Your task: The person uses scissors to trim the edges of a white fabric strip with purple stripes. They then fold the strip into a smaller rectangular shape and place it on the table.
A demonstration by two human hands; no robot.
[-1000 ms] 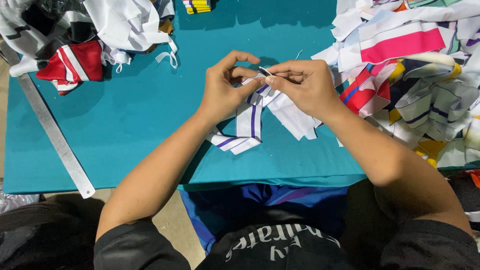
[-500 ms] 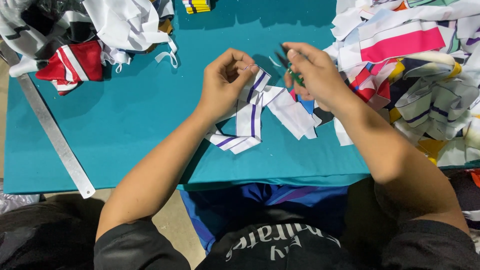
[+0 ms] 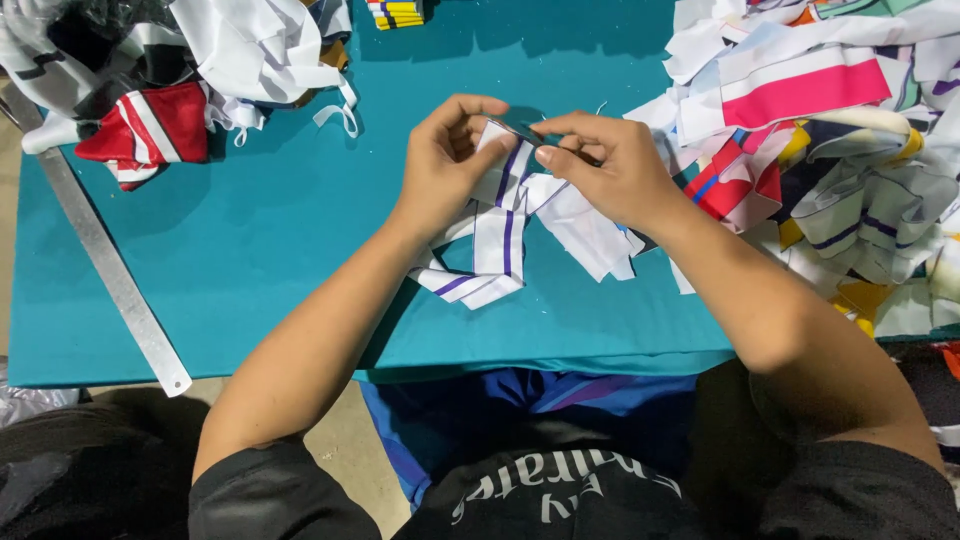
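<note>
Head view showed us a teal counter (image 3: pixel 250 250), smooth and matte, that filled most of the picture. On its right side we saw a big loose heap of fabric strips (image 3: pixel 840 150), soft and crumpled, in white, pink, red, yellow and navy stripes. At the upper left lay a second pile of cloth (image 3: pixel 150 70), white and black with a folded red-and-white piece at its near edge. A long flat metal ruler (image 3: pixel 105 265), dull silver, ran slantwise along the counter's left edge, its rounded end hanging just past the front rim. A small stack of yellow-striped pieces (image 3: pixel 398 13) sat at the far edge.

Near the middle of the counter we found the white strip with purple stripes (image 3: pixel 497 240), a limp ribbon-like band, folded over itself with its lower end lying flat on the counter and its upper end lifted into the hands. Our left hand (image 3: pixel 447 165) came in from the lower left, forearm bare, wrist bent, its fingers curled and pinching the upper end of the strip. Our right hand (image 3: pixel 605 170) reached in from the lower right, its fingers closed tight around a small dark tool (image 3: pixel 520 128), thin and pointed, whose tip met the strip just between the two hands. We could not tell what kind of tool it was.
</note>
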